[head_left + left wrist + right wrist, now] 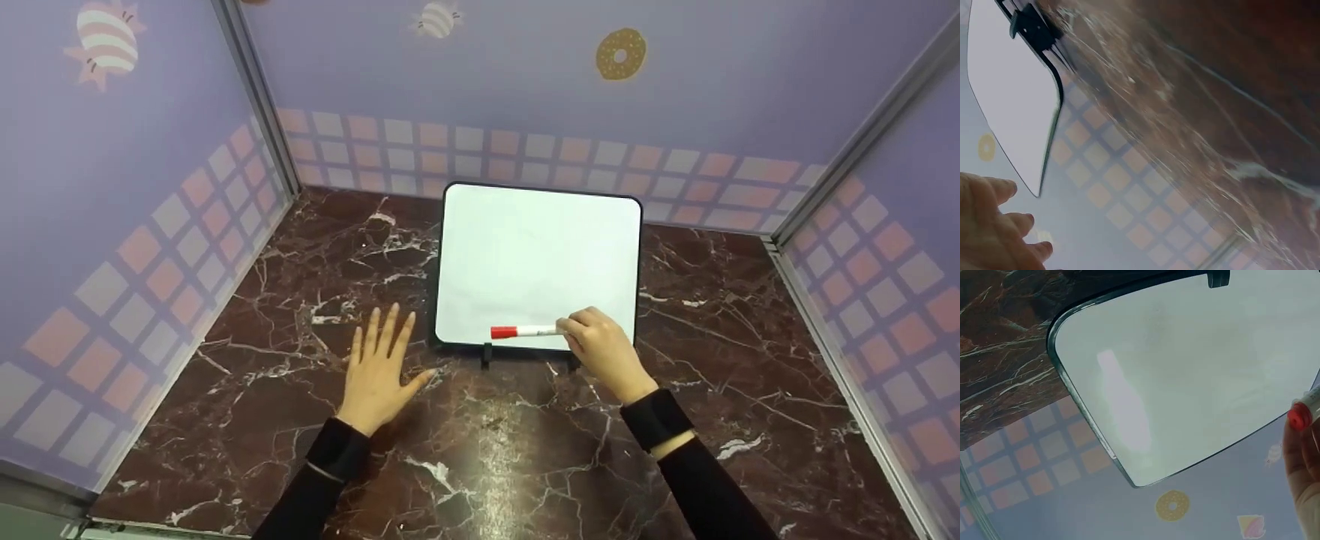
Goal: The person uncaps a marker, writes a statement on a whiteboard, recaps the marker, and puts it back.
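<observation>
There is one marker (529, 330) and one whiteboard (538, 259).

Marker (529, 331): wht. barrel w/ dk. lettering, red at one end. Board (536, 262): wht. face, blk. frame; stand feet (487, 355) blk. too. Tabletop (255, 427): dk. reddish-brn. marble pattern w/ wht. veins. Walls (517, 75): lilac, w/ band of pink & off-wht. squares (575, 148), gold-yel. doughnut (606, 64) w/ pale specks, candy (107, 37) in pink-&-wht. stripes. Corner trim (256, 94) grey; sleeves (716, 487) & wristbands (657, 420) blk.
</observation>
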Demonstrator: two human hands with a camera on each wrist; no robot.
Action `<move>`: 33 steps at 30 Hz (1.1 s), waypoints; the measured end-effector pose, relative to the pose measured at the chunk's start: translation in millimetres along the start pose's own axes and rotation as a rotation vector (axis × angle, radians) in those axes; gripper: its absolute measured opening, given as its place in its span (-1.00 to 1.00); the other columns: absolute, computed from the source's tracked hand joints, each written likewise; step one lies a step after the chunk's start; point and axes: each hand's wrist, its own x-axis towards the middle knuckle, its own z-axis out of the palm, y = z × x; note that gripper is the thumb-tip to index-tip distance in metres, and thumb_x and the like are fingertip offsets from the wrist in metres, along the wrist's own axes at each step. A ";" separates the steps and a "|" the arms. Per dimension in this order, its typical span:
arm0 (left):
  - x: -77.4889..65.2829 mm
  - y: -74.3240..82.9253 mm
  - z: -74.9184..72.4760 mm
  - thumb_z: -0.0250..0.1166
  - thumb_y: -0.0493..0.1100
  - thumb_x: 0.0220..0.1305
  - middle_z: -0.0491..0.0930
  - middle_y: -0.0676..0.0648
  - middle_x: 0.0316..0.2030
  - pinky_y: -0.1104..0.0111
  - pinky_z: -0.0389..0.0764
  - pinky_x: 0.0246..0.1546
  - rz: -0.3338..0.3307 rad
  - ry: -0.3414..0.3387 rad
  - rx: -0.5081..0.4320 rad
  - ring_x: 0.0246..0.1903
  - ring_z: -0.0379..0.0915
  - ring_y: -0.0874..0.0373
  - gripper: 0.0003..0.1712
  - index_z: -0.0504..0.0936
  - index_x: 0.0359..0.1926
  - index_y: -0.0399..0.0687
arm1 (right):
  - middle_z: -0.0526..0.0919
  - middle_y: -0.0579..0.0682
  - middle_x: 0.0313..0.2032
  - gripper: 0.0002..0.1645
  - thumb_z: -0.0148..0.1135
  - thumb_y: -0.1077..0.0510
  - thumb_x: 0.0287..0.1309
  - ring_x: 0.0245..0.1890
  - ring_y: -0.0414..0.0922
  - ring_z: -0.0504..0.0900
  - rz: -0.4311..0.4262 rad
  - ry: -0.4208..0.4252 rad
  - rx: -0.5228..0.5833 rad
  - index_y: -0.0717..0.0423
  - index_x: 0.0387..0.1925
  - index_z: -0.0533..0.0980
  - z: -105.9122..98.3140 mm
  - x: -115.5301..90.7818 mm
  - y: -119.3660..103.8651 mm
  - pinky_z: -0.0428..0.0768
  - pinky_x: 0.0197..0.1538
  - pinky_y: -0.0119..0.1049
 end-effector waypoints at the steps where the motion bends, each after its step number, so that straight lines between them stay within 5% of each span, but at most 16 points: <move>1: 1.8 3.6 0.3 0.19 0.35 0.27 -0.19 -0.15 0.58 -0.10 -0.23 0.57 0.026 0.000 -0.007 0.56 -0.30 -0.17 0.06 -0.03 0.57 -0.04 | 0.68 0.04 -0.40 -0.83 0.44 0.36 0.00 -0.35 -0.02 0.61 -0.011 0.003 0.004 0.18 -0.30 0.68 0.9 0.1 -0.8 0.70 -0.25 -0.20; 9: 18.3 37.6 7.2 0.35 0.04 0.24 0.40 -0.26 0.34 -0.02 0.39 0.38 0.261 0.071 -0.192 0.32 0.36 -0.15 -0.15 0.28 0.42 -0.26 | 0.67 0.00 -0.41 -0.87 0.44 0.32 0.05 -0.37 -0.07 0.59 -0.108 0.023 0.004 0.14 -0.31 0.66 7.8 4.1 -9.1 0.67 -0.29 -0.27; 16: 29.9 58.1 13.5 0.42 -0.11 0.18 0.72 -0.14 -0.15 0.16 0.69 -0.03 0.358 0.119 -0.334 -0.14 0.66 -0.03 -0.58 0.66 0.03 -0.18 | 0.68 0.00 -0.39 -0.80 0.45 0.35 -0.01 -0.36 -0.08 0.62 -0.183 0.040 -0.013 0.14 -0.29 0.67 14.9 5.2 -22.5 0.69 -0.28 -0.29; 23: 31.3 65.5 10.9 0.39 -0.17 0.18 0.73 -0.10 -0.32 0.22 0.72 -0.21 0.371 0.120 -0.379 -0.31 0.67 0.03 -0.81 0.70 -0.21 -0.18 | 0.74 0.01 -0.34 -0.82 0.45 0.34 0.00 -0.32 -0.08 0.68 -0.207 0.050 -0.054 0.17 -0.29 0.66 18.7 4.0 -31.0 0.71 -0.21 -0.28; 33: 34.1 62.7 0.4 0.35 -0.20 0.23 0.77 -0.13 -0.30 0.29 0.75 -0.28 0.218 -0.016 -0.542 -0.36 0.71 0.09 -0.82 0.76 -0.21 -0.20 | 0.77 0.05 -0.31 -0.78 0.43 0.37 -0.07 -0.27 -0.05 0.73 -0.171 0.103 -0.070 0.20 -0.29 0.65 15.2 0.4 -22.0 0.75 -0.10 -0.27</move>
